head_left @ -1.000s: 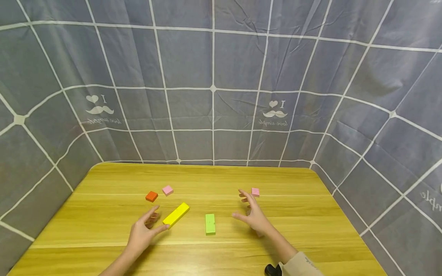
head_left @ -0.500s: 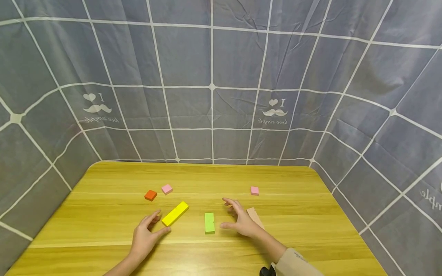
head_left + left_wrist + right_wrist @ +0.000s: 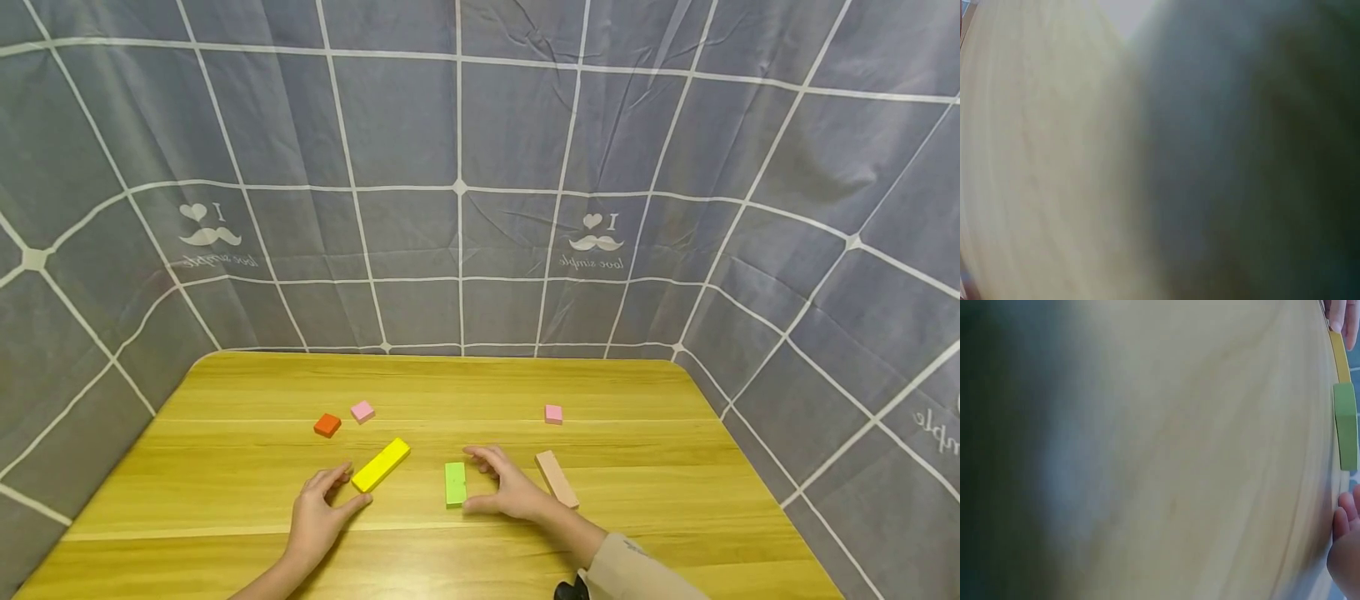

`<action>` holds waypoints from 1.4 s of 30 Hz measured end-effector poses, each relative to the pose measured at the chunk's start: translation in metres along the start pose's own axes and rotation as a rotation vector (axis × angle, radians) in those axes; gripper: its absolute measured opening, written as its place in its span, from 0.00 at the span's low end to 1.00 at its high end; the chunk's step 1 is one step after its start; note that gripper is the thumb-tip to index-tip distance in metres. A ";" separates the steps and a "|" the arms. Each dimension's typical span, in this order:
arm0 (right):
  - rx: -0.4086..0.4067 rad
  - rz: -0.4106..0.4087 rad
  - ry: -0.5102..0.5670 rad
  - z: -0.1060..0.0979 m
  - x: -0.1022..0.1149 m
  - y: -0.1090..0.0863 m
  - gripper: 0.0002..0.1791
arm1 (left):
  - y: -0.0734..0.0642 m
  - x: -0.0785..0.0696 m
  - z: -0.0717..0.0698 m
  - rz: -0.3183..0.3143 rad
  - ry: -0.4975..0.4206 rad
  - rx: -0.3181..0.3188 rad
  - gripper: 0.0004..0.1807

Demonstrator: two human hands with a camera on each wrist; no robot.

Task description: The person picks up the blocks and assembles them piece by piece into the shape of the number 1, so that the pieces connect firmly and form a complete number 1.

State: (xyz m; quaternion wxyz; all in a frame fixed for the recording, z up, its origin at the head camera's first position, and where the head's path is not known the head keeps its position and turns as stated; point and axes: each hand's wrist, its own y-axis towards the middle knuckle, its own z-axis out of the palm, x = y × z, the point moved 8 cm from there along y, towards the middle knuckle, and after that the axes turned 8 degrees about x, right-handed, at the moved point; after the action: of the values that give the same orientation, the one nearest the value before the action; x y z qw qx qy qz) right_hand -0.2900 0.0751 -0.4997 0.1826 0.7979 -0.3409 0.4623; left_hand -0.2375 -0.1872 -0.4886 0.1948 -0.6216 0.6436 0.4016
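A yellow block lies slanted on the table, and my left hand is at its near-left end with thumb and fingers spread apart. Whether the fingertips touch it I cannot tell. My right hand is just right of a light green block, thumb and fingers parted toward it. In the right wrist view a gap shows between the right hand's fingers and the green block. The left wrist view holds only blurred table surface and a dark shape.
A tan block lies right of the right hand. Farther back are an orange-red block, a pink block and another pink block. A grey checked curtain surrounds the wooden table at the back and sides.
My right hand has moved left and a little nearer, from beside the right pink block to the green block, uncovering the tan block. The left hand has barely shifted, and the blocks stay put.
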 end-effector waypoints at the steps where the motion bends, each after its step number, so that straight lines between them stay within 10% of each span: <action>1: 0.004 -0.001 -0.002 0.001 0.000 0.000 0.43 | 0.000 0.000 0.000 0.003 0.003 -0.001 0.32; 42: 0.010 0.059 -0.076 0.008 0.001 0.004 0.35 | -0.001 -0.009 0.004 0.051 0.122 -0.035 0.21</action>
State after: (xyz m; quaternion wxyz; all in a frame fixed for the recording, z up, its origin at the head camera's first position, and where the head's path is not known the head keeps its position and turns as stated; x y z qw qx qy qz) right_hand -0.2879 0.0673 -0.5027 0.1518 0.8055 -0.3686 0.4384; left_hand -0.2364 -0.1780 -0.4848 0.1339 -0.6317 0.6628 0.3792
